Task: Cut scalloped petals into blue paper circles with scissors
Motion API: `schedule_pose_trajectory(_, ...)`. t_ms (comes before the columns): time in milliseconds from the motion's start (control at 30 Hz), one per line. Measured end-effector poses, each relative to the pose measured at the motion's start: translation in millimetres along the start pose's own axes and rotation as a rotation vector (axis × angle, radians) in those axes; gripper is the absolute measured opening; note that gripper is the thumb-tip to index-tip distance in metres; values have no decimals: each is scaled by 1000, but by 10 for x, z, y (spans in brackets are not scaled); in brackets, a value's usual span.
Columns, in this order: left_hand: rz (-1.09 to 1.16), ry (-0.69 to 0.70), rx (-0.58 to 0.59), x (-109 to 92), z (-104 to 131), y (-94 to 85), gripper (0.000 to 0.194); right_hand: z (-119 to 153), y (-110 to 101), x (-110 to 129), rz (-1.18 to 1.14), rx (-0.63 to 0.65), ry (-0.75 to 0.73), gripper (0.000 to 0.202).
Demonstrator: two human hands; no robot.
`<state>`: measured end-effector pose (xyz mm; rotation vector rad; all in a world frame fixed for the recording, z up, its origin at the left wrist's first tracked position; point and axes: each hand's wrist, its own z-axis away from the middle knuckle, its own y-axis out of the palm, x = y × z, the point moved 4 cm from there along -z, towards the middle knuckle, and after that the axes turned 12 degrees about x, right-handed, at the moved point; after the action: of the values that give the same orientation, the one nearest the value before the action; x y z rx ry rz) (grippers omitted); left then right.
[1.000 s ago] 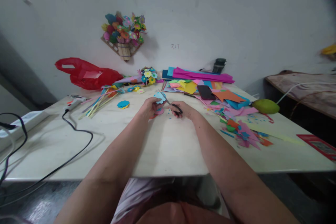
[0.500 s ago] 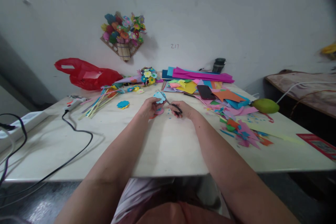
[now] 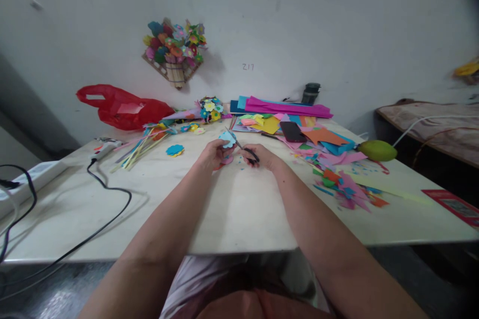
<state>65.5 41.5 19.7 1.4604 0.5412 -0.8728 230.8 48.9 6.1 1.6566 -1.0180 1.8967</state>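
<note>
My left hand (image 3: 213,154) is closed on a light blue paper flower (image 3: 226,138) with a scalloped edge. In my right hand (image 3: 260,155) is a pair of scissors (image 3: 255,154) with dark handles, their blades pointing up and left against the paper's right edge. Below the left fingers lies a pink paper piece (image 3: 226,160), partly hidden by the hand. Small blue scraps are scattered on the table (image 3: 250,209) under the scissors. Left of my hands rests a blue scalloped paper flower (image 3: 175,149) on top of a yellow one.
A glue gun (image 3: 107,149) with its black cord and a white power strip (image 3: 33,182) lie on the left. Paper strips (image 3: 136,152) and a red bag (image 3: 123,109) are behind. Colored scraps (image 3: 348,189), a phone (image 3: 292,132) and a green fruit (image 3: 377,150) cover the right side.
Both hands stay in nearly the same place, with the paper flower and scissors still held. The whole view has shifted very slightly.
</note>
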Motion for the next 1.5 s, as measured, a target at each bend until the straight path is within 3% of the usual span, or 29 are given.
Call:
schedule_pose_trajectory(333, 29, -88, -8, 59, 28, 37, 23, 34, 34, 77, -51, -46, -17, 19)
schedule_pose_trajectory(567, 103, 39, -11, 92, 12, 109, 23, 88, 87, 198, -95, -77, -37, 20)
schedule_pose_trajectory(733, 92, 23, -28, 122, 20, 140, 18, 83, 107, 212, -137, -97, -35, 22)
schedule_pose_trajectory(967, 91, 15, -58, 147, 11, 121, 27, 75, 116, 215, -159, -122, -58, 23)
schedule_pose_trajectory(1167, 90, 6, -98, 155, 28, 155, 11, 39, 116, 182, -152, -130, -83, 29)
schedule_pose_trajectory(1500, 122, 6, -105, 172, 18, 185, 13, 2, 113, 156, -133, -152, -111, 34)
